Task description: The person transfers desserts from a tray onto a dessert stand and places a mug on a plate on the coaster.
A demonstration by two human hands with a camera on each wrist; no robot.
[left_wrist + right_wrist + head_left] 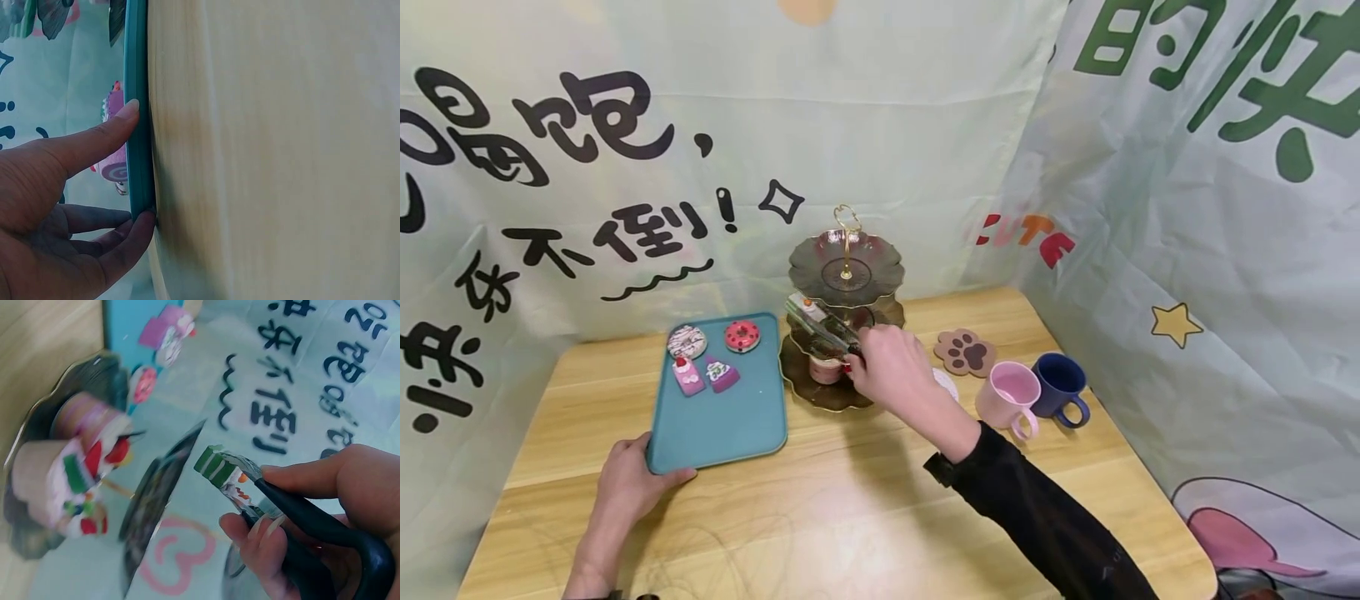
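My right hand point(891, 362) grips tongs point(300, 519) with black handles. Between the tongs' tips is a green-and-white layered toy cake slice point(215, 467), held up beside the middle tier of a three-tier stand point(883, 283). At the near left corner of a blue tray point(730, 429), my left hand point(632, 477) holds the rim, thumb on one side of the corner and fingers on the other. On the tray lie a white striped donut point(687, 342), a red donut point(742, 336), a pink cake roll point(687, 377) and a purple cake slice point(722, 375).
Toy cupcakes point(40, 481) stand on the stand's bottom tier. To its right are a paw-print coaster point(965, 352), a partly hidden white round piece point(946, 383), a pink mug point(1006, 396) and a dark blue mug point(1060, 386). Printed cloth point(925, 150) hangs behind the table.
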